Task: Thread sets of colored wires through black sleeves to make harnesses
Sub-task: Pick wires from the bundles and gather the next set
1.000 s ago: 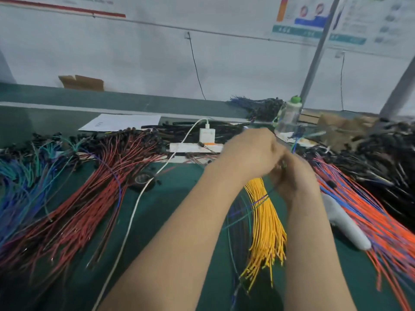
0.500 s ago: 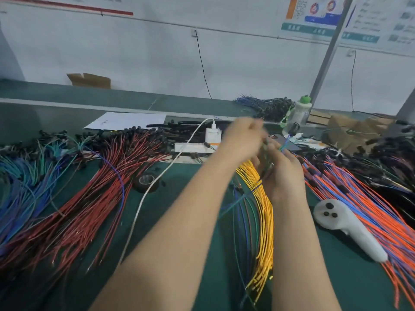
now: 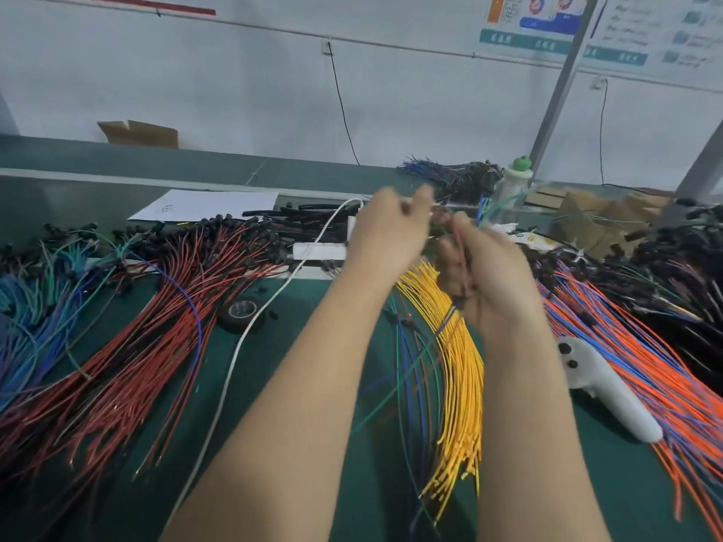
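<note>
The right hand (image 3: 489, 275) is raised above the table (image 3: 567, 483), its fingers clenched around a thin wire set (image 3: 448, 320). The green, blue and dark strands trail down from under those fingers across the yellow wires (image 3: 459, 389). Blurred blue and green ends stick up just past the right fingertips.

The left hand (image 3: 391, 236) sits just beside the right. Its fingers are curled and the thumb is drawn toward the forefinger, but the blur makes it impossible to tell whether they pinch anything.

A heap of black sleeves (image 3: 309, 219) lies just beyond the left fingers. Red wires (image 3: 137, 326) fan out well to their outer side, and a tape roll (image 3: 242, 309) lies between. Orange and blue wires (image 3: 645, 365) and a white controller (image 3: 610, 389) lie on the outer side of the right fingers.
</note>
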`<action>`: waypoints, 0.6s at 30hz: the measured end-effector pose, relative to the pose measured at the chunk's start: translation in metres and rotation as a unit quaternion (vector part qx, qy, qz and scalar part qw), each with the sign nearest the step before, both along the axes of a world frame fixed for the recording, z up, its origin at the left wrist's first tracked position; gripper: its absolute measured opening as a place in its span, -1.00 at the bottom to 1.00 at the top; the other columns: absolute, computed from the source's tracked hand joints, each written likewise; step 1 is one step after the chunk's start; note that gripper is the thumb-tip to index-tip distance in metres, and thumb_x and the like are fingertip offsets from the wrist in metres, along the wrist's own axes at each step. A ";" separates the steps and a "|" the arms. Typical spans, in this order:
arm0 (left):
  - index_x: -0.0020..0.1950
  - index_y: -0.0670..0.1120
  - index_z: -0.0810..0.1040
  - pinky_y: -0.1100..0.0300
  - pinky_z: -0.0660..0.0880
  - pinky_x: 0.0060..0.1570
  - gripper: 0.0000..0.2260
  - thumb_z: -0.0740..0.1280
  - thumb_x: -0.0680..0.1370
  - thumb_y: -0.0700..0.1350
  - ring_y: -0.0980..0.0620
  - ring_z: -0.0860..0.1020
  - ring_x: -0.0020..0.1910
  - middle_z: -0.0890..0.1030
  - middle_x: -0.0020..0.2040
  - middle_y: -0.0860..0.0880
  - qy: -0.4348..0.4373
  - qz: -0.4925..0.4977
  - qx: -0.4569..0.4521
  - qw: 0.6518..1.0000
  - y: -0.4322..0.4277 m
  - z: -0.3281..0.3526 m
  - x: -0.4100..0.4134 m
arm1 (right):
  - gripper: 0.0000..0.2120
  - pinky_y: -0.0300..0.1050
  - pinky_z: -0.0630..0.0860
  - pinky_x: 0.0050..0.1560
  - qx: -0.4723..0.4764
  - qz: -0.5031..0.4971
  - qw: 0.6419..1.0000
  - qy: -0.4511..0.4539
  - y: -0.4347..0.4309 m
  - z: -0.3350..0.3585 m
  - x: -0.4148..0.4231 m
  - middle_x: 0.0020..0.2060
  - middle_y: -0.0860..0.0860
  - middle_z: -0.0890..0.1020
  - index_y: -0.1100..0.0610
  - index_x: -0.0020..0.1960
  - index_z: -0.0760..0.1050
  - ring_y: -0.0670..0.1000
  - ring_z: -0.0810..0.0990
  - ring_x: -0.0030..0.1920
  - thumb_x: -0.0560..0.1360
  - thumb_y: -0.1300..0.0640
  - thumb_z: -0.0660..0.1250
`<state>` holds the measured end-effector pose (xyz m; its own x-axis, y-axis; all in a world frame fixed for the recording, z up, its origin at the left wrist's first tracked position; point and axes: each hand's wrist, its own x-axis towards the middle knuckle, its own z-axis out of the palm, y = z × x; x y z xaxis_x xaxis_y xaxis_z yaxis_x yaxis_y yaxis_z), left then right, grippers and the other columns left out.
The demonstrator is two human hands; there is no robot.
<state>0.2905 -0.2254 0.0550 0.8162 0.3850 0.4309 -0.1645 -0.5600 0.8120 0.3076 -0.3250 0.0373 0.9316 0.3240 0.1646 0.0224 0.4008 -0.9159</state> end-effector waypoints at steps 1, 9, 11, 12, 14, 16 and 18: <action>-0.36 -0.08 0.40 0.11 0.54 -0.15 -0.58 0.16 0.60 0.13 -0.09 0.61 -0.26 0.53 -0.42 -0.02 0.030 0.004 -0.054 0.998 0.011 -0.010 -0.001 | -0.79 -0.38 0.09 -0.68 -0.005 0.007 1.000 0.007 0.007 -0.006 0.001 -0.60 -0.09 0.37 0.14 -0.12 0.41 -0.19 0.20 -0.67 0.65 0.17 0.10; -0.02 -0.15 0.54 0.04 0.47 -0.06 -0.73 0.25 0.59 0.05 -0.10 0.56 -0.12 0.62 -0.08 -0.17 0.207 -0.090 -0.252 0.941 0.037 -0.095 -0.003 | -0.68 -0.26 0.37 -0.51 -0.392 0.102 0.914 -0.001 0.043 -0.069 -0.009 -0.47 0.10 0.50 0.25 -0.17 0.43 -0.04 0.43 -0.58 0.65 0.16 0.02; -0.05 -0.08 0.51 0.11 0.52 -0.30 -0.87 0.23 0.61 -0.05 -0.05 0.60 -0.23 0.67 -0.05 -0.09 0.173 -0.128 -0.258 0.942 0.041 -0.088 -0.006 | -0.78 -0.18 0.51 -0.42 -0.300 0.170 0.938 0.027 0.036 -0.062 -0.012 -0.41 0.13 0.55 0.29 -0.03 0.44 0.00 0.53 -0.47 0.64 0.22 0.06; -0.04 -0.06 0.48 0.15 0.49 -0.44 -0.87 0.20 0.63 -0.07 0.00 0.60 -0.35 0.70 -0.11 -0.03 0.151 -0.144 -0.271 0.940 0.042 -0.078 -0.007 | -0.84 -0.13 0.57 -0.28 -0.247 0.206 0.946 0.028 0.030 -0.057 -0.013 -0.36 0.13 0.59 0.27 0.02 0.45 0.01 0.59 -0.36 0.62 0.23 0.13; -0.04 -0.10 0.42 0.15 0.51 -0.40 -0.85 0.12 0.66 -0.11 0.05 0.61 -0.40 0.69 -0.27 0.00 0.079 -0.178 -0.336 0.921 0.045 -0.051 -0.008 | -0.84 -0.07 0.59 -0.09 -0.159 0.276 0.947 0.025 0.012 -0.047 -0.021 -0.32 0.12 0.64 0.21 0.03 0.46 0.09 0.65 -0.20 0.54 0.13 0.22; -0.07 -0.15 0.40 0.22 0.53 -0.40 -0.83 0.08 0.67 -0.18 0.08 0.61 -0.43 0.61 -0.43 0.00 -0.003 -0.206 -0.418 0.885 0.048 -0.022 -0.007 | -0.78 -0.15 0.61 -0.22 -0.106 0.367 0.924 -0.011 -0.005 -0.033 -0.033 -0.35 0.11 0.64 0.19 0.05 0.45 0.12 0.69 -0.22 0.53 0.04 0.21; -0.07 -0.15 0.42 0.35 0.42 -0.56 -0.82 0.09 0.66 -0.18 0.15 0.51 -0.55 0.52 -0.51 0.03 -0.045 -0.219 -0.468 0.855 0.050 -0.002 -0.005 | -0.76 -0.23 0.59 -0.35 -0.056 0.478 0.875 -0.059 -0.015 -0.019 -0.045 -0.31 0.11 0.67 0.17 0.10 0.46 0.11 0.70 -0.22 0.60 0.02 0.18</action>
<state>0.2859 -0.1751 0.0529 0.9499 0.2623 0.1700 -0.2780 0.4600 0.8433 0.2626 -0.3402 0.0181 0.2046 0.9659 0.1586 -0.1776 0.1960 -0.9644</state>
